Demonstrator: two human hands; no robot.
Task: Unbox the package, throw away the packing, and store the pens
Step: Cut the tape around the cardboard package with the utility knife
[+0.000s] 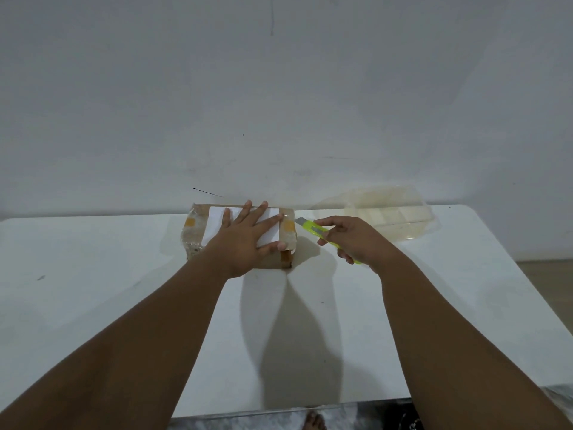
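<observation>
A taped brown cardboard package (197,234) with a white label lies on the white table (93,290), near the far edge. My left hand (248,240) rests flat on top of it, fingers spread. My right hand (353,240) grips a bright yellow utility knife (317,231). Its blade tip points left and sits just beside the package's right end. No pens are visible.
A clear plastic compartment organizer (390,217) with its lid up stands at the back right of the table, against the pale wall. The table's right edge drops to the floor. A bare foot (314,421) shows below the front edge.
</observation>
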